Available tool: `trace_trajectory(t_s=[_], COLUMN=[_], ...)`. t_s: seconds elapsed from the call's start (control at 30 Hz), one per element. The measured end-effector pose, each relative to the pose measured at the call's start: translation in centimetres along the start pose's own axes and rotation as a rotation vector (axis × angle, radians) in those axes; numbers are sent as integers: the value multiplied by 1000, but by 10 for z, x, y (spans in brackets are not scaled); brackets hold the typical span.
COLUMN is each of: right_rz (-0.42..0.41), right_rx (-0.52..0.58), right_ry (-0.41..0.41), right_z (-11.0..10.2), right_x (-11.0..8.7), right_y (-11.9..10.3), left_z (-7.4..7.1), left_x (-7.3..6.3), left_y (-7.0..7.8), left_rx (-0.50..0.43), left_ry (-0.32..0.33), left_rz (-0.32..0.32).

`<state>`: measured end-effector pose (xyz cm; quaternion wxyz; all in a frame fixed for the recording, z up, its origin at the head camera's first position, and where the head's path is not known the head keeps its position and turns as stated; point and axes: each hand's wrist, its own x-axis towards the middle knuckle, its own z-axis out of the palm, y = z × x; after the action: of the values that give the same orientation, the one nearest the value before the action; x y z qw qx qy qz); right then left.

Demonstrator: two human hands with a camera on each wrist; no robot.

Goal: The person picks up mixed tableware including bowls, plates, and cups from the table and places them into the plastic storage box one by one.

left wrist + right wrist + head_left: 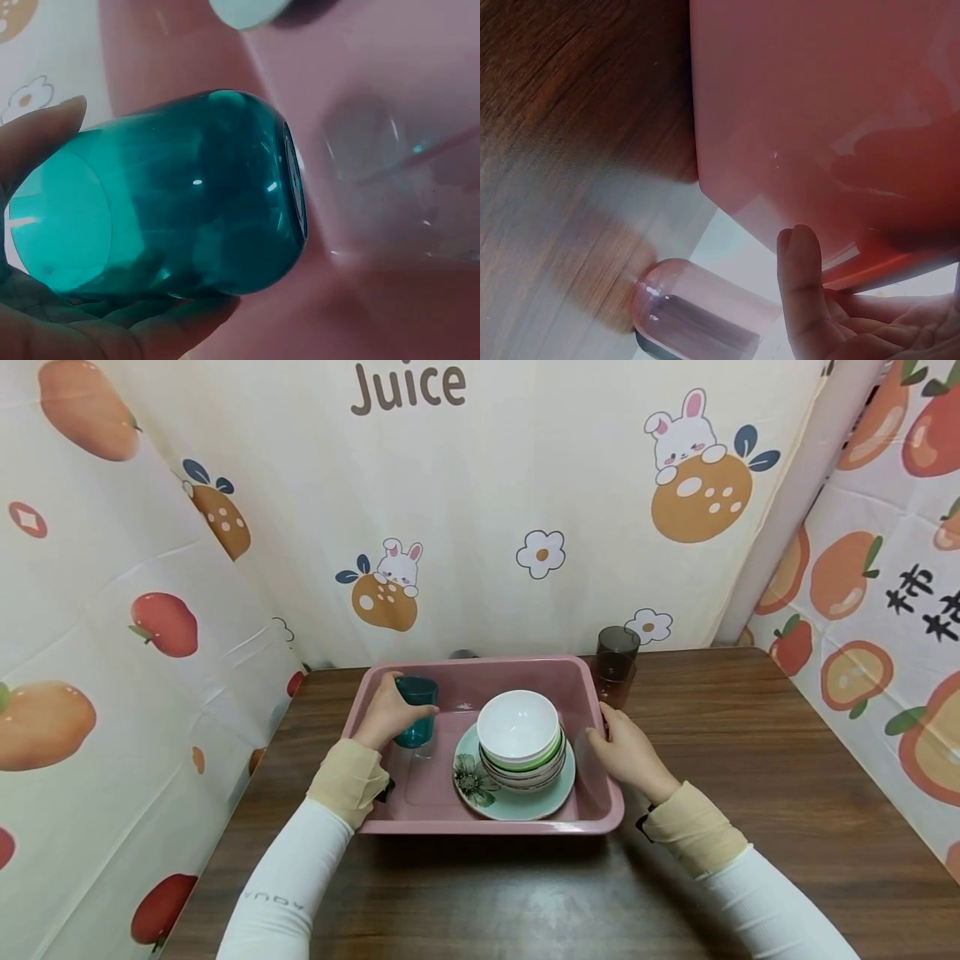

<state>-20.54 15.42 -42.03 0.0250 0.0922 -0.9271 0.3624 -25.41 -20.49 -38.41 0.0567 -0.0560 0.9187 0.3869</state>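
In the head view my left hand [387, 714] is over the left part of a pink basin [405, 814], holding a teal see-through cup [415, 727]. The left wrist view shows thumb and fingers wrapped round the cup [202, 195], whose base is above the basin floor. A clear, see-through shape [397, 172] is below it, too faint to name. My right hand [630, 752] grips the basin's right rim. Some of its fingers [802, 277] are outside the wall. Inside the basin, stacked bowls topped by a white bowl [517, 724] rest on a pale green flowered plate [480, 802].
Just behind the right hand stands see-through drinkware [617, 652], dark above and reddish below; whether one cup or two, I cannot tell. A small grey thing [463, 653] peeks over the basin's back rim. Printed curtains [465, 510] border the wooden table [750, 735].
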Motion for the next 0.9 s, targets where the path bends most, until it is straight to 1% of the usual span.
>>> trace_trajectory(t_s=[0.13, 0.27, 0.4, 0.6, 0.73, 0.9], right_rz=[2, 3, -5, -8, -14, -10], right_rx=[-1, 1, 3, 0, -6, -10], right_ry=[4, 6, 6, 13, 16, 19], right_z=[1, 1, 1, 1, 2, 2], right_x=[0, 0, 0, 0, 1, 0], right_y=[1, 1, 1, 1, 1, 1], left_z=[2, 3, 4, 5, 5, 3], left_x=[4, 6, 8, 10, 14, 20], left_y=[-4, -7, -8, -9, -12, -17], left_rx=[40, 71, 89, 128, 151, 161], left_ry=[6, -3, -6, 19, 17, 23], left_rz=[28, 46, 35, 23, 10, 9])
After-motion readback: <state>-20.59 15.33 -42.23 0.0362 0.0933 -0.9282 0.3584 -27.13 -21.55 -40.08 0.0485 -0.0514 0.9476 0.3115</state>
